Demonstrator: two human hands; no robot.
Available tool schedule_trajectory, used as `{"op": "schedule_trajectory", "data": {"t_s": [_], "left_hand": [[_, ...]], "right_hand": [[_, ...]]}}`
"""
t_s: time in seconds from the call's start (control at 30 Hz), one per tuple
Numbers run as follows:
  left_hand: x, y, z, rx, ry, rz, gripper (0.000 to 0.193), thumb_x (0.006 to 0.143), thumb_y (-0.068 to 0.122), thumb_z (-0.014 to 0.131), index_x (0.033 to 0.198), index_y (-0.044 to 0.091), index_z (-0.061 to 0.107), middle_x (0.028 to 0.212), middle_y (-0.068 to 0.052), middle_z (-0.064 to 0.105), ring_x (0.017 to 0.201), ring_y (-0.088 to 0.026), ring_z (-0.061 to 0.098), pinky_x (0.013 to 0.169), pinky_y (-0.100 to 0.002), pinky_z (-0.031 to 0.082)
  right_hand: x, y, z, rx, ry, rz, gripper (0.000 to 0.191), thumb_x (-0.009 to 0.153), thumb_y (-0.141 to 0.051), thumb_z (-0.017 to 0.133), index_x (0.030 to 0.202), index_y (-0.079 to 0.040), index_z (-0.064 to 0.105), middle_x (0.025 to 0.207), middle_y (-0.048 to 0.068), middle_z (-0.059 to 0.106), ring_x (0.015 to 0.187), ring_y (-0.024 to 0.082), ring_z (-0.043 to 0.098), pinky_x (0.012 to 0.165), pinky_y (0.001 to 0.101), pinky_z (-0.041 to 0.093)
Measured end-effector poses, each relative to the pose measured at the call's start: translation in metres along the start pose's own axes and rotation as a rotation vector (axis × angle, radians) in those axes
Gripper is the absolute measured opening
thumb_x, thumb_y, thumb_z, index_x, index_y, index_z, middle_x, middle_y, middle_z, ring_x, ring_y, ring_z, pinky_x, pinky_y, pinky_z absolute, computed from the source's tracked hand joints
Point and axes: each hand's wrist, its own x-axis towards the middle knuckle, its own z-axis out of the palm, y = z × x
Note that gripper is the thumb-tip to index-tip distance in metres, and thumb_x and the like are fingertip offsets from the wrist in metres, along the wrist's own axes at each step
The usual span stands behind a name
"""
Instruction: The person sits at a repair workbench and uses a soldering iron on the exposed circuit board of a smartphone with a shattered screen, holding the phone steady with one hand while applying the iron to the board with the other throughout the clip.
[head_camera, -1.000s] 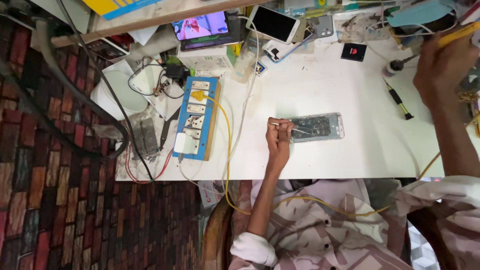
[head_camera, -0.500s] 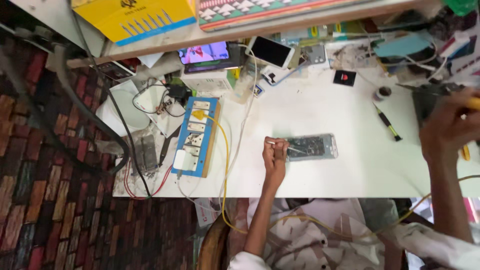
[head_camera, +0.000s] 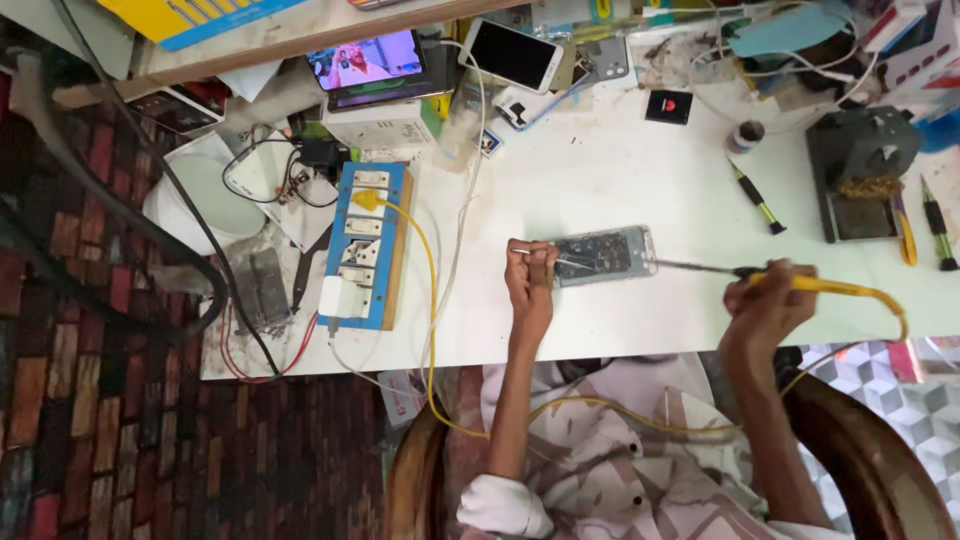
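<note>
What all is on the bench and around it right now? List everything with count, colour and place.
opened phone: 1, grey-silver, bench centre, between the hands
soldering iron: 1, yellow handle, in the right hand, tip toward the opened phone
tweezers: 1, metal, in the left fingers, over the phone
power strip: 1, blue and wood, bench left edge, yellow cable plugged in
screwdrivers: at least 2, black-green, right of centre
iron stand: 1, dark, far right
small bottle: 1, dark cap, beyond the screwdrivers
white phone: 1, dark screen, top centre
lit phone: 1, screen on, top left
white table: 1
brick floor: red-brown, left
left hand: 1, at the phone's left end
right hand: 1, bench front edge
</note>
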Motion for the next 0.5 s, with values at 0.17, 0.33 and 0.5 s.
{"op": "schedule_trajectory", "data": {"t_s": [0.17, 0.33, 0.5], "left_hand": [[-0.003, -0.006, 0.002, -0.091, -0.003, -0.009, 0.007, 0.112, 0.012, 0.050, 0.107, 0.008, 0.047, 0.099, -0.003, 0.058, 0.092, -0.008, 0.053, 0.081, -0.020, 0.045], [-0.007, -0.004, 0.001, -0.114, 0.011, -0.032, 0.006, 0.112, 0.011, 0.049, 0.108, 0.007, 0.046, 0.102, -0.005, 0.058, 0.094, -0.009, 0.054, 0.090, -0.023, 0.049], [-0.010, -0.002, 0.002, -0.078, 0.032, -0.045, 0.006, 0.111, 0.010, 0.049, 0.108, 0.006, 0.046, 0.101, -0.006, 0.058, 0.095, -0.009, 0.056, 0.087, -0.023, 0.049]], "right_hand": [[-0.001, 0.035, -0.003, 0.017, -0.019, 0.020, 0.014, 0.114, -0.013, 0.051, 0.105, -0.008, 0.043, 0.083, 0.002, 0.049, 0.052, 0.011, 0.037, 0.049, 0.0289, 0.036], [-0.014, 0.036, 0.004, -0.028, -0.090, -0.015, 0.015, 0.118, -0.014, 0.052, 0.109, -0.007, 0.043, 0.077, 0.004, 0.044, 0.055, 0.013, 0.044, 0.054, 0.0282, 0.041], [-0.021, 0.027, 0.006, -0.084, -0.080, 0.022, 0.013, 0.117, -0.016, 0.049, 0.111, -0.007, 0.043, 0.076, 0.005, 0.047, 0.055, 0.012, 0.048, 0.053, 0.0265, 0.043]]}}
